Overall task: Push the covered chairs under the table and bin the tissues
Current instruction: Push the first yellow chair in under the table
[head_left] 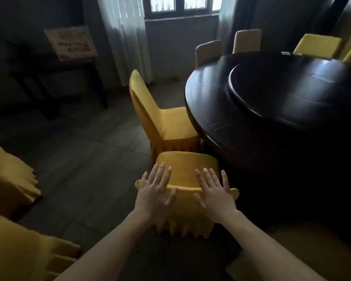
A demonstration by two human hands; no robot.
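At the near-left edge of the round, glossy dark wooden table (221,118), a chair in a mustard-yellow fabric cover with a pleated skirt (187,167) stands facing the table, its seat close to the rim and its backrest toward the camera. Both bare hands are spread flat over the top of that backrest. The left hand (154,191) has its fingers fanned and extended, palm down near the backrest's left corner, thumb pointing inward. The right hand (215,192) mirrors it near the right corner, fingers also splayed and straight; neither hand is curled around anything, and whether the palms actually press the fabric cannot be told.

Just beyond, a second yellow-covered chair (160,118) stands side-on at the table's left edge, its seat tucked partly under the rim, its tall back to the left. A raised dark round turntable (292,92) sits in the middle of the tabletop. Along the far edge, two pale beige covered chair backs (227,48) and more yellow chair backs (317,45) rise above the rim. Further yellow covered chairs (8,165) fill the left margin of the view. A dark side table (55,72) with a tilted framed picture (71,42) stands against the far-left wall, beside sheer white curtains (126,37) and a window (182,5). The floor is grey tile (85,155). No tissues can be made out.
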